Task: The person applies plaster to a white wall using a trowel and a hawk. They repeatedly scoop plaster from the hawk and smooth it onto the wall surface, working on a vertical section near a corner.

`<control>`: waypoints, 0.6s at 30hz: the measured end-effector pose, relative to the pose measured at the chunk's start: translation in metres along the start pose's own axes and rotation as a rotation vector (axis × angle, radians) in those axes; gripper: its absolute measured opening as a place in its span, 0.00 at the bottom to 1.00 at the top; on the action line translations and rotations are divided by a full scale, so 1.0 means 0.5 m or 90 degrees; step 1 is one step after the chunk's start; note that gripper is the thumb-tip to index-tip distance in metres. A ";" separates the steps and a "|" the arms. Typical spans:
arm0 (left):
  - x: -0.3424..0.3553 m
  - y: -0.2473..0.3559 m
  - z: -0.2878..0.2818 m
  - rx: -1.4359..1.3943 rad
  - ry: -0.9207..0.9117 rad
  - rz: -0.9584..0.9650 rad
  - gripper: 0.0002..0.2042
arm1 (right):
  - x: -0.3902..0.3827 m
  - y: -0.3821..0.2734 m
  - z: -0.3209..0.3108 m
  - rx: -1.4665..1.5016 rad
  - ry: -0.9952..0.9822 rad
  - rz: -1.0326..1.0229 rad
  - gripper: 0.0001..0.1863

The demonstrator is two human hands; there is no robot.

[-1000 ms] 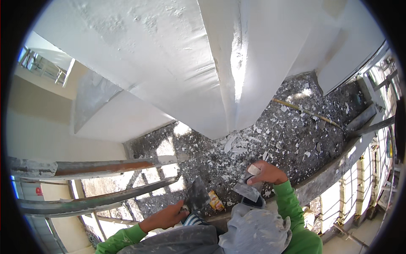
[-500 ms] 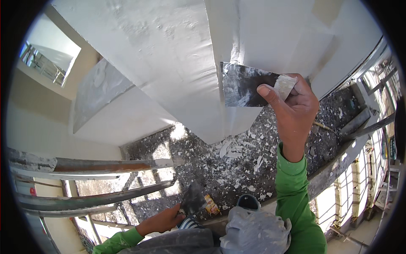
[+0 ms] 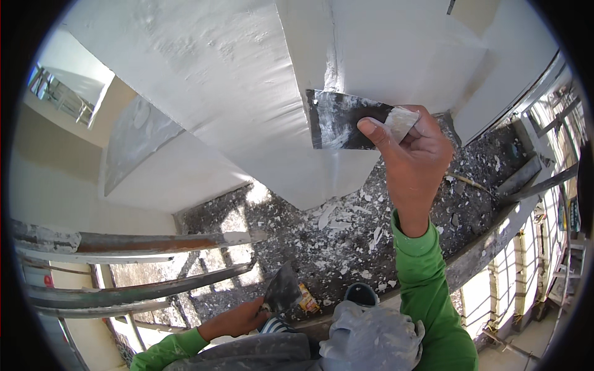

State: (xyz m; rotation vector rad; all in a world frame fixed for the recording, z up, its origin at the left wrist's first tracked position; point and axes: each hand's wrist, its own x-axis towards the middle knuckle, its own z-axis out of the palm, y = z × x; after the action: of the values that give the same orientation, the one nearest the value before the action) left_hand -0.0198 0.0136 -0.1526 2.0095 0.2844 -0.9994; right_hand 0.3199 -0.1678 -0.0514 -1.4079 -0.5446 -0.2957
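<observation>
My right hand [image 3: 416, 145] is closed on a wide flat putty knife [image 3: 340, 117] with a pale, plaster-caked grip. Its dark blade, smeared with white, lies against or very near the white wall [image 3: 396, 55], beside the inner corner. Low in the picture, my left hand [image 3: 238, 316] grips a second, dark putty knife [image 3: 283, 289], its blade pointing up and away. That one's handle is hidden in my fingers. White smears run down the corner above the right blade.
Pale scraps litter the dark floor [image 3: 346, 247]. Metal bars [image 3: 154, 243] cross at the left. A dark round container [image 3: 361, 294] and a small yellow packet [image 3: 308, 299] sit near me. A low ledge [image 3: 482, 250] curves along the right, and a window opening [image 3: 74, 86] is at the upper left.
My right hand and its putty knife have shifted a little to the left, with the blade still by the wall corner. My left hand has barely moved.
</observation>
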 end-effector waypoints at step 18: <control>0.004 0.024 0.000 -0.029 0.053 0.069 0.20 | -0.003 -0.012 -0.020 -0.030 -0.048 0.015 0.10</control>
State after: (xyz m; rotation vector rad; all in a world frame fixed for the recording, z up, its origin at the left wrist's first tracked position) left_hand -0.0124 0.0059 -0.1469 2.0060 0.2378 -0.8368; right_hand 0.3176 -0.1788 -0.0480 -1.4747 -0.5852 -0.2392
